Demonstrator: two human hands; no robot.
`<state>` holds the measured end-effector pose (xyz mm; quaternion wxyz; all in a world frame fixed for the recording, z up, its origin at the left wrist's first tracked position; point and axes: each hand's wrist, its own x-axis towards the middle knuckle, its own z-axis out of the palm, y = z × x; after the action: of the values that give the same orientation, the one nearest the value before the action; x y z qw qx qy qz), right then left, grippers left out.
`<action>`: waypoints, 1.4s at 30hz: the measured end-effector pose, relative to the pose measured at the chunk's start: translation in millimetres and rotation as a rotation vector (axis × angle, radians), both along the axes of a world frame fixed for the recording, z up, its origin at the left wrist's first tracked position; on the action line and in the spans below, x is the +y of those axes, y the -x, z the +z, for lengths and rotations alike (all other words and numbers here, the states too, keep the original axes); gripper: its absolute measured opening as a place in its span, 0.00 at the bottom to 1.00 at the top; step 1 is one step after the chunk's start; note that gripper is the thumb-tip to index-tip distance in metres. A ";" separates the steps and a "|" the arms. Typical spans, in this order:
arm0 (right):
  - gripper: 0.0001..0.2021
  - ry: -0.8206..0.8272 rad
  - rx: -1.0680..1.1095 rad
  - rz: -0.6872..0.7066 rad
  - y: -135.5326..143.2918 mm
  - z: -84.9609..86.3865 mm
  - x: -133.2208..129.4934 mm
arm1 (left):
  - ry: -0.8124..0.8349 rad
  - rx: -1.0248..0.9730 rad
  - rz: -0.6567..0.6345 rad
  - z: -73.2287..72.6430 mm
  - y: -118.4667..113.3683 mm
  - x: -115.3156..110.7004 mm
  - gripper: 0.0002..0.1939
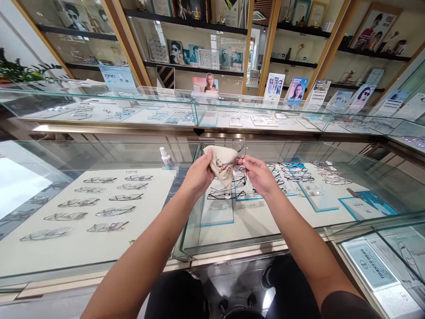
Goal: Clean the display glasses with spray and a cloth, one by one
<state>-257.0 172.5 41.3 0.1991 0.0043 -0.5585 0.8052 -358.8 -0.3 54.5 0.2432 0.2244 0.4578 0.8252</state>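
Above the glass counter, my left hand [199, 175] is closed on a cream cleaning cloth [223, 163] with dark and red print. The cloth hangs in a folded bunch and hides part of a pair of eyeglasses [239, 146]. A round lens shows above the cloth's right side. My right hand [260, 176] pinches the eyeglasses by the thin dark frame, with thumb and index finger together. Whether the cloth wraps the other lens cannot be seen. A white spray bottle [166, 157] stands on the counter to the left of my left hand.
Under the glass counter top [212, 252] lie rows of eyeglasses [114, 210] at left and more frames [297, 173] at right. A second glass case [195, 110] runs behind, with upright advertising cards [274, 88] on it. Shelves [186, 20] line the wall.
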 end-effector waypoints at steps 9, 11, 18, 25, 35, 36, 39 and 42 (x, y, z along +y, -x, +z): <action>0.17 0.108 -0.043 0.005 0.4 2.9 1.9 | 0.203 0.056 -0.159 -7.9 -17.2 2.6 0.32; 0.17 0.131 -0.047 0.031 -1.1 5.2 0.4 | 0.200 0.062 -0.136 -7.7 -17.3 3.3 0.33; 0.16 0.108 -0.019 0.023 -2.2 5.5 -2.2 | 0.232 0.035 -0.162 -2.9 -19.3 0.4 0.35; 0.16 0.105 -0.019 0.025 1.3 -0.9 -8.9 | 0.292 0.065 -0.296 -3.9 -34.6 0.5 0.32; 0.15 -0.045 0.044 -0.049 0.4 0.1 -19.9 | 0.205 0.083 -0.150 -10.5 -36.3 8.7 0.29; 0.14 -0.071 0.055 -0.056 0.3 -0.2 -19.7 | 0.209 0.094 -0.137 -10.8 -36.3 8.9 0.29; 0.13 -0.094 0.077 -0.060 0.7 -2.9 -19.6 | 0.216 0.143 -0.095 -11.3 -36.1 8.8 0.28; 0.11 -0.103 0.101 -0.034 1.4 -6.5 -21.2 | 0.215 0.178 -0.039 -11.3 -35.2 7.6 0.27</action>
<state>-258.4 151.3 34.7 0.2402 0.0458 -0.5884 0.7707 -323.5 7.3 43.2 0.2403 0.2782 0.5591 0.7432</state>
